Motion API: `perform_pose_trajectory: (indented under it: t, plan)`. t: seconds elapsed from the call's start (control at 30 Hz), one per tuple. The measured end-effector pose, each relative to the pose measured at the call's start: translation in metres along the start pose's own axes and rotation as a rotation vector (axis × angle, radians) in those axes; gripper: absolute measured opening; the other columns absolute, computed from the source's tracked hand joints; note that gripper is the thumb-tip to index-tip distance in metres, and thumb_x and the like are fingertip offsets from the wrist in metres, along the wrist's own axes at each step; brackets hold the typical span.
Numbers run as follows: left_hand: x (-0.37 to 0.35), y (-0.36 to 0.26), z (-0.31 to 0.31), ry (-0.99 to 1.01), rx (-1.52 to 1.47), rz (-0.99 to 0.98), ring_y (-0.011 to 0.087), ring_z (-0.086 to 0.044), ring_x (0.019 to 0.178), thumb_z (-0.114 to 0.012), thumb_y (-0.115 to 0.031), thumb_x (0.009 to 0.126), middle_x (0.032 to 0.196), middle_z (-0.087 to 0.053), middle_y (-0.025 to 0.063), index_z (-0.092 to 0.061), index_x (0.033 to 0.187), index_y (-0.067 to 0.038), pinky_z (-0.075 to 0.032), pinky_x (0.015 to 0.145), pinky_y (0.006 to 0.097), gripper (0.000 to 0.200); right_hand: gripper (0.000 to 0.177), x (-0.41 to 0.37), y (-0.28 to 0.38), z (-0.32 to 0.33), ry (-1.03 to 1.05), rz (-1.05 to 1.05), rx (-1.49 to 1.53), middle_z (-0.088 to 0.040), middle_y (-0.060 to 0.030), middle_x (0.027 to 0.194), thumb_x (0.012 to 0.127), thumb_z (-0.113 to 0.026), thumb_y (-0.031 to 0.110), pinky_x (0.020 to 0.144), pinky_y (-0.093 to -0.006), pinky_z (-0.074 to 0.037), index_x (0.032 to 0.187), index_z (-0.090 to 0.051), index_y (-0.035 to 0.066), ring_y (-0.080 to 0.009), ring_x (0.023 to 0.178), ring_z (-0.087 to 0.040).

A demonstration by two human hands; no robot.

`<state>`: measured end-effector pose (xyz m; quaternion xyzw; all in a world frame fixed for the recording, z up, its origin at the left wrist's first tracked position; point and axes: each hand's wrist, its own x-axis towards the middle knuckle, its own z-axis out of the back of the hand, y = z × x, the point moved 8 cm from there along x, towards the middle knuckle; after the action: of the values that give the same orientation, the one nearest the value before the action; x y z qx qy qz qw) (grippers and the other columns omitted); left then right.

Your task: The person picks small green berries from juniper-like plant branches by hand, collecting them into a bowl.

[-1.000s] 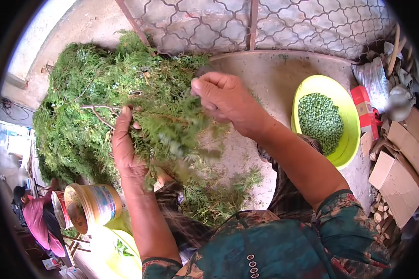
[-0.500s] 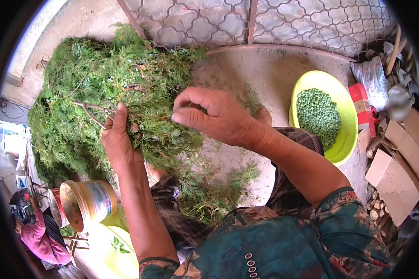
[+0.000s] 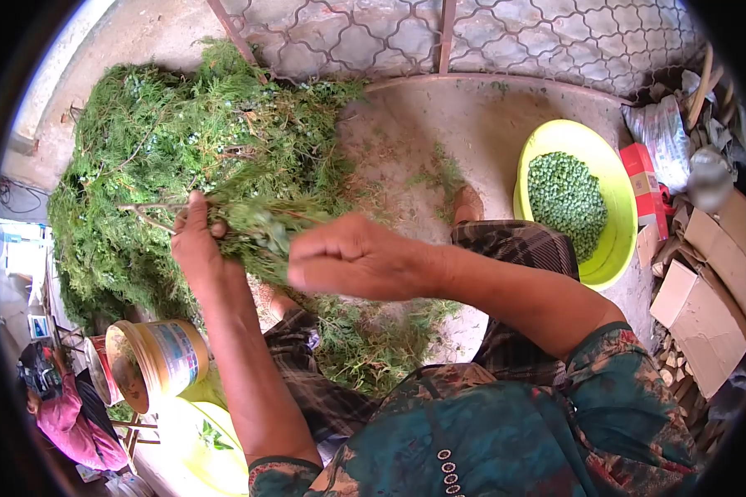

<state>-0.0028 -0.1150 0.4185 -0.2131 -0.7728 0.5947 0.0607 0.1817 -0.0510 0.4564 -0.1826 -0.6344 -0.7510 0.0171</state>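
My left hand [image 3: 199,244] is closed around the woody stem of a leafy evergreen branch [image 3: 261,224]. Its bare, forked stem end sticks out to the left, and the green sprays point right. My right hand [image 3: 352,257] is at the leafy end with its fingers curled in, slightly smeared by motion; whatever is in them is hidden. Behind my left hand lies a big heap of evergreen cuttings [image 3: 133,166] dotted with pale berries. A yellow-green basin [image 3: 620,236] on the right holds many small round green berries [image 3: 565,203].
Loose trimmings [image 3: 373,344] lie on the floor between my legs. Buckets [image 3: 162,360] and another yellow-green basin [image 3: 199,455] stand at the lower left, near a person in pink [image 3: 79,427]. A red box [image 3: 642,182] and cardboard [image 3: 704,331] are at right. A metal lattice [image 3: 539,41] runs along the back.
My right hand has moved down and slightly left, its fingers more curled. My left hand has shifted slightly left with the branch.
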Motion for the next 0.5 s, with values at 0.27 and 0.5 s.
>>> perform_pose_trajectory:
  t: [0.27, 0.5]
  plan:
    - [0.000, -0.003, -0.008, 0.248, -0.059, 0.067, 0.0043, -0.046, 0.049, -0.059, -0.021, 0.089, 0.073, -0.058, -0.0038, -0.057, 0.093, -0.009, -0.042, 0.047, 0.0186, 0.013, 0.026, -0.013, -0.004, 0.039, -0.244, -0.340, 0.831, -0.043, 0.0032, 0.060, 0.086, -0.052, 0.027, 0.036, -0.0194, -0.023, 0.079, -0.055, 0.002, -0.0021, 0.043, -0.030]
    - [-0.022, -0.005, -0.026, 0.202, 0.133, 0.029, 0.0090, -0.056, 0.069, -0.055, -0.024, 0.091, 0.095, -0.060, 0.0014, -0.055, 0.112, -0.008, -0.047, 0.058, 0.0240, 0.026, 0.021, -0.005, 0.014, 0.055, -0.418, 0.073, -0.255, -0.061, -0.0059, 0.072, 0.085, -0.060, 0.020, 0.059, -0.0306, -0.046, 0.096, -0.058, 0.002, -0.0182, 0.063, -0.058]
